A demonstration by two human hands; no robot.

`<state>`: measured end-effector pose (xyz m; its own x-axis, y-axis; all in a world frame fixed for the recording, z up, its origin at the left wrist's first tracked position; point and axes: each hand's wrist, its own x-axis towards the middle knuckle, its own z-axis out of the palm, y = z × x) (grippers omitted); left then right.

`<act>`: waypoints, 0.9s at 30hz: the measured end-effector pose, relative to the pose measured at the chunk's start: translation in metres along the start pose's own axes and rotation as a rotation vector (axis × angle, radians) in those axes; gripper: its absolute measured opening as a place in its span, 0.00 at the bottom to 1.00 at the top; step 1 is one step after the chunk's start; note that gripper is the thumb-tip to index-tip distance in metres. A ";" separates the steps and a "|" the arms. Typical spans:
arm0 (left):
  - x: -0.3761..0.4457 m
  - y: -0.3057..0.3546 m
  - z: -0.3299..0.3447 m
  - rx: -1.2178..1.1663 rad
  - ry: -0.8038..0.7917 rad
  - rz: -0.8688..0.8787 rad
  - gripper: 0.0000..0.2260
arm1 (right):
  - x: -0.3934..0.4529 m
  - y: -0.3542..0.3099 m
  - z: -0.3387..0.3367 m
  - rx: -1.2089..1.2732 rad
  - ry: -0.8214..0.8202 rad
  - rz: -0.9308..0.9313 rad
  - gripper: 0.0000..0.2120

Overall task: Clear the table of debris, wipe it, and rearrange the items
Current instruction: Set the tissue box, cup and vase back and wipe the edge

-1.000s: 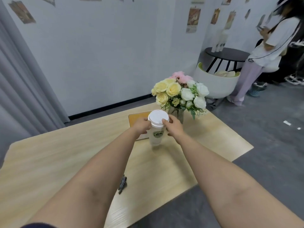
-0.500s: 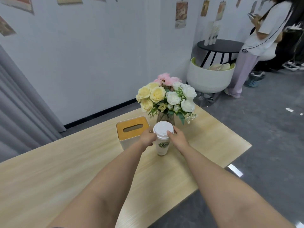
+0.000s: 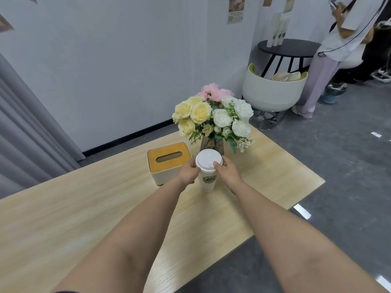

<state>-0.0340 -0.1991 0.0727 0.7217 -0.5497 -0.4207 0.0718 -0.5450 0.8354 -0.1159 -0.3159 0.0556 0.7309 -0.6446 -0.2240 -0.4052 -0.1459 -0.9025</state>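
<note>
A white paper cup point(image 3: 208, 176) with a white lid and a green logo stands upright on the light wooden table point(image 3: 84, 208). My left hand point(image 3: 188, 172) wraps its left side and my right hand point(image 3: 228, 172) its right side, thumb on the lid's rim. Just left of the cup sits a white tissue box point(image 3: 168, 161) with an orange-brown slotted top. Behind the cup stands a glass vase point(image 3: 211, 144) of yellow, white and pink flowers point(image 3: 213, 117).
The table's right edge point(image 3: 306, 193) drops to grey floor. A white tub chair point(image 3: 273, 92) and a black round side table point(image 3: 289, 47) stand beyond, with a person point(image 3: 338, 49) beside them. Grey curtain point(image 3: 25, 134) hangs at left.
The view has tilted and shifted, so the tissue box is now fully in sight. Both hands stay on the cup, which rests at the same spot in front of the vase.
</note>
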 end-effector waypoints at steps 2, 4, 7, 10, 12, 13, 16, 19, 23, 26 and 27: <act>-0.002 -0.001 -0.002 -0.003 0.004 -0.009 0.26 | -0.003 -0.003 0.000 0.012 -0.011 0.001 0.20; -0.005 -0.001 -0.003 -0.017 0.006 -0.010 0.26 | -0.005 -0.004 0.001 0.016 -0.023 0.002 0.22; -0.010 -0.002 -0.005 -0.002 0.003 0.004 0.24 | -0.009 -0.003 0.002 0.007 -0.023 0.049 0.28; -0.017 -0.010 -0.007 0.012 0.019 -0.011 0.24 | -0.016 0.002 0.004 -0.011 -0.001 0.084 0.30; -0.021 -0.019 -0.011 0.036 0.025 -0.022 0.24 | -0.021 0.007 0.006 -0.034 0.015 0.106 0.29; -0.023 -0.024 -0.012 0.048 0.030 -0.026 0.24 | -0.024 0.010 0.008 -0.047 0.016 0.115 0.29; -0.030 -0.035 -0.019 0.064 0.050 -0.048 0.24 | -0.034 0.014 0.014 -0.078 -0.001 0.115 0.26; -0.040 -0.045 -0.028 0.066 0.065 -0.058 0.24 | -0.044 0.014 0.022 -0.077 -0.041 0.105 0.23; -0.055 -0.063 -0.046 0.061 0.107 -0.059 0.24 | -0.057 0.012 0.044 -0.092 -0.128 0.096 0.23; -0.068 -0.084 -0.063 0.081 0.153 -0.073 0.23 | -0.067 0.009 0.068 -0.148 -0.208 0.071 0.23; -0.072 -0.092 -0.071 0.091 0.164 -0.081 0.23 | -0.070 0.008 0.078 -0.171 -0.235 0.057 0.23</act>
<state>-0.0436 -0.0652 0.0513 0.8193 -0.3948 -0.4159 0.0774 -0.6424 0.7624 -0.1277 -0.2133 0.0352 0.8037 -0.4667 -0.3692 -0.5208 -0.2516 -0.8157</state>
